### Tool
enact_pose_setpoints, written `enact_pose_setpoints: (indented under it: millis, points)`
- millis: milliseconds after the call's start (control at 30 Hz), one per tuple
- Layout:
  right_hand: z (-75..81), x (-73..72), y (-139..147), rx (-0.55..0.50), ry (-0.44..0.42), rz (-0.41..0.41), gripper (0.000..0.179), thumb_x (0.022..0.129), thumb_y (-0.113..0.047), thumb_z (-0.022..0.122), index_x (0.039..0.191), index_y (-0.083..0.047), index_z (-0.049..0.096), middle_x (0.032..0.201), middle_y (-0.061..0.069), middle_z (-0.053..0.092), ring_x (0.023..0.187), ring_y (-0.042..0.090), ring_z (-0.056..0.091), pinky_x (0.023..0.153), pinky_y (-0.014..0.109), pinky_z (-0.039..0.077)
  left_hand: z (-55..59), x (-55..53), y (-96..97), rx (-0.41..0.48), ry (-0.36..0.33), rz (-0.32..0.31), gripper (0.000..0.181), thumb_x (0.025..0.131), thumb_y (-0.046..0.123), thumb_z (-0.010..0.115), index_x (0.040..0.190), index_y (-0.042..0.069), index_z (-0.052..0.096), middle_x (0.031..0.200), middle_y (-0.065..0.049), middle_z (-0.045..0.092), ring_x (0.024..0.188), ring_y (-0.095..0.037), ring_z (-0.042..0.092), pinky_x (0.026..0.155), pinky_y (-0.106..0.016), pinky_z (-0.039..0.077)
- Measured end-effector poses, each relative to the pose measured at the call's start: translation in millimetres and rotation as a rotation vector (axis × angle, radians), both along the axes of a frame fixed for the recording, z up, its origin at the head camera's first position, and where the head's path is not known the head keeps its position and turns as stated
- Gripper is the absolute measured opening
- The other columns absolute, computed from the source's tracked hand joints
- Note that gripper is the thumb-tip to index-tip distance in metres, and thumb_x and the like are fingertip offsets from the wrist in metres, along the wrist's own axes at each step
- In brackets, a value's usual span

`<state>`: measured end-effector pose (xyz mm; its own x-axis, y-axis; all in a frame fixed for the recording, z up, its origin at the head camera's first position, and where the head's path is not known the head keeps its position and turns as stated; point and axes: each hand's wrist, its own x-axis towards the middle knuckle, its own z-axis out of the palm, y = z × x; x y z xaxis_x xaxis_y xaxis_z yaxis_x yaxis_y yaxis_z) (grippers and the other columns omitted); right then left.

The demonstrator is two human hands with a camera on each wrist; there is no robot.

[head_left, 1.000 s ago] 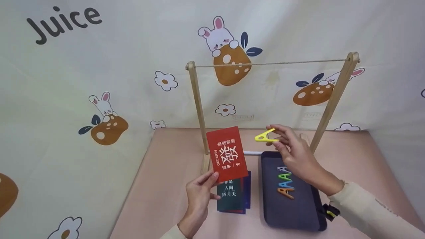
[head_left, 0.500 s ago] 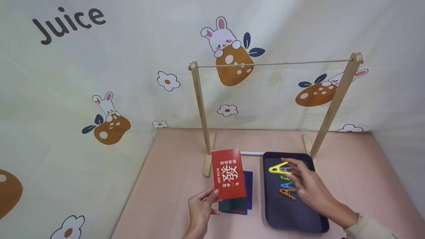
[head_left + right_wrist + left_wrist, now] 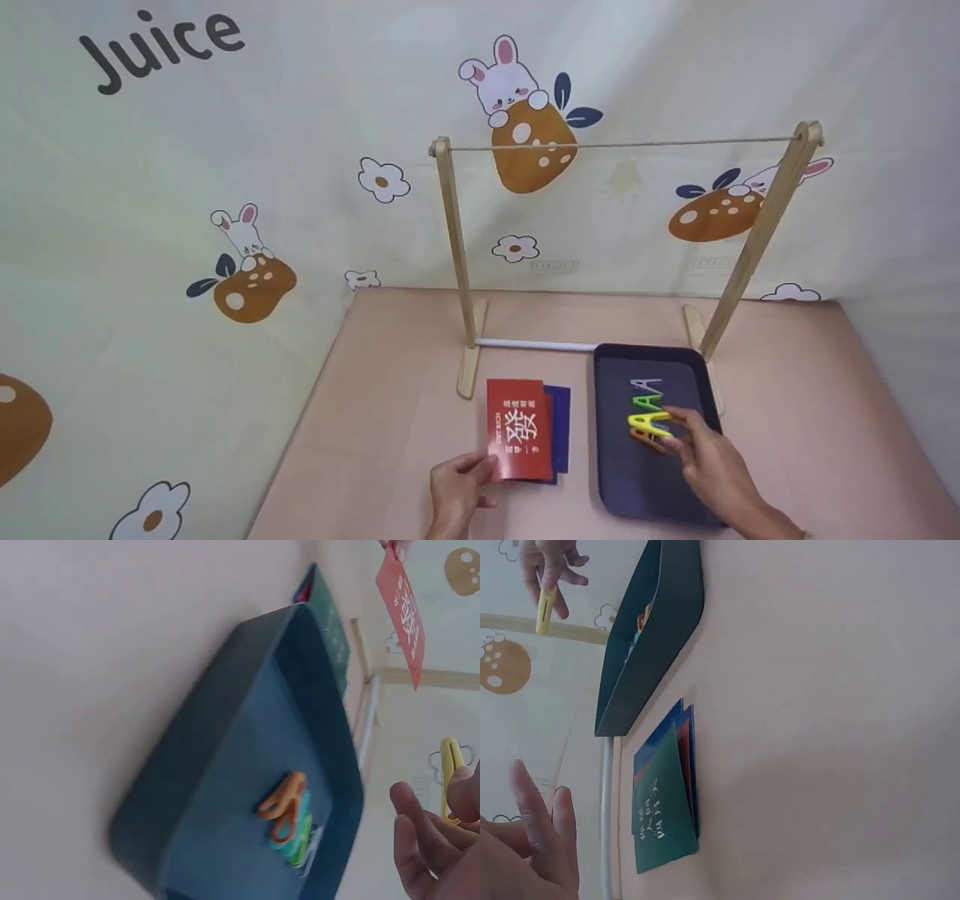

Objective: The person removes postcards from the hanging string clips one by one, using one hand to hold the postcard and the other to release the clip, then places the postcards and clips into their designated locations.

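My left hand [image 3: 454, 491] pinches a red card [image 3: 517, 431] with white lettering by its lower left corner. The card overlaps a small stack in the head view, where a blue card [image 3: 561, 431] sticks out on the right; a green card [image 3: 664, 817] tops that stack in the left wrist view. Between thumb and fingers of my right hand [image 3: 712, 461] is a yellow clothespin [image 3: 641, 422], above the dark tray [image 3: 637, 495]. In the tray lie an orange clothespin [image 3: 285, 799], a green one, a blue one and a grey one in a row.
Behind the cards and tray stands a wooden rack with two posts [image 3: 761, 232]. A string [image 3: 637, 143] runs between their tops, and a white rod [image 3: 536, 345] joins them low down. A printed cloth backdrop [image 3: 300, 150] encloses the pink tabletop [image 3: 360, 420].
Both hands have come down: the left with the red card to over the stack, the right with the yellow clothespin to over the tray's row of clothespins.
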<state>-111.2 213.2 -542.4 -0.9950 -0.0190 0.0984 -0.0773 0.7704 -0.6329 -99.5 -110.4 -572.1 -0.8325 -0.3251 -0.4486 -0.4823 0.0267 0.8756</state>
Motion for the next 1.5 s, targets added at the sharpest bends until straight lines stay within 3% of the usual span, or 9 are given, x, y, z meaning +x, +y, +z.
enact_pose_setpoints:
  millis: [133,233,333,567,867,1000,1233,1500]
  points:
    - [-18.3,2.5,6,0.072,-0.011,0.010,0.037,0.093,-0.008,0.068,0.128,-0.004,0.059,0.133,0.019,0.061,0.103,0.031,0.068,0.082,0.041,0.058,-10.9,-1.7,-2.0,0.008,-0.024,-0.020,0.023,0.091,0.009,0.072,0.110,-0.005,0.072,0.094,-0.015,0.077,0.070,-0.013,0.072,0.054,-0.031,0.061]
    - [-29.5,3.8,8,0.101,-0.025,0.025,0.038,0.091,-0.010,0.070,0.127,-0.004,0.060,0.143,0.021,0.050,0.128,0.045,0.054,0.100,0.060,0.050,-17.7,-3.0,-2.4,0.028,-0.009,-0.016,0.022,0.091,0.007,0.072,0.109,-0.006,0.072,0.090,-0.014,0.077,0.068,-0.016,0.074,0.054,-0.032,0.061]
    - [-38.4,4.8,9,0.115,-0.062,0.025,0.037,0.091,-0.011,0.070,0.126,-0.004,0.062,0.143,0.022,0.046,0.134,0.048,0.045,0.104,0.066,0.044,-21.9,-4.9,-2.3,0.018,-0.001,-0.010,0.022,0.090,0.007,0.072,0.108,-0.006,0.072,0.088,-0.013,0.076,0.066,-0.015,0.073,0.052,-0.031,0.061]
    - [-52.7,3.8,13,0.153,-0.093,0.014,0.039,0.086,-0.015,0.077,0.123,-0.005,0.069,0.140,0.019,0.052,0.127,0.041,0.051,0.101,0.062,0.047,-28.9,-11.8,-0.6,-0.037,0.016,-0.005,0.018,0.089,0.006,0.073,0.103,-0.005,0.074,0.083,-0.013,0.076,0.062,-0.014,0.072,0.049,-0.031,0.060]
    - [-58.4,-2.2,18,0.213,-0.118,-0.018,0.046,0.080,-0.019,0.083,0.123,-0.007,0.071,0.139,0.022,0.055,0.117,0.036,0.053,0.088,0.056,0.053,-41.4,-16.7,3.2,-0.283,0.027,0.001,0.009,0.084,0.006,0.079,0.090,0.001,0.077,0.067,-0.004,0.071,0.053,-0.011,0.062,0.041,-0.021,0.049]
    - [-61.2,-1.5,16,0.234,-0.112,-0.021,0.048,0.080,-0.021,0.083,0.124,-0.008,0.070,0.140,0.022,0.055,0.118,0.037,0.054,0.090,0.058,0.052,-43.6,-17.5,3.8,-0.338,0.014,0.017,0.009,0.083,0.006,0.079,0.090,0.001,0.077,0.066,-0.003,0.070,0.052,-0.012,0.061,0.038,-0.020,0.046]
    - [-69.0,2.1,16,0.270,-0.031,-0.014,0.047,0.078,-0.019,0.084,0.122,-0.007,0.071,0.143,0.022,0.056,0.115,0.036,0.056,0.093,0.057,0.052,-40.4,-18.5,7.6,-0.307,-0.065,0.010,0.009,0.086,0.005,0.075,0.095,0.002,0.075,0.073,-0.004,0.072,0.059,-0.013,0.065,0.042,-0.020,0.047]
    - [-74.7,4.2,18,0.313,0.050,-0.001,0.048,0.078,-0.017,0.084,0.122,-0.004,0.070,0.140,0.018,0.061,0.109,0.031,0.059,0.087,0.051,0.055,-41.3,-13.5,6.8,-0.307,-0.066,-0.026,0.013,0.090,0.010,0.074,0.101,0.003,0.074,0.078,-0.004,0.071,0.063,-0.012,0.064,0.046,-0.021,0.050]
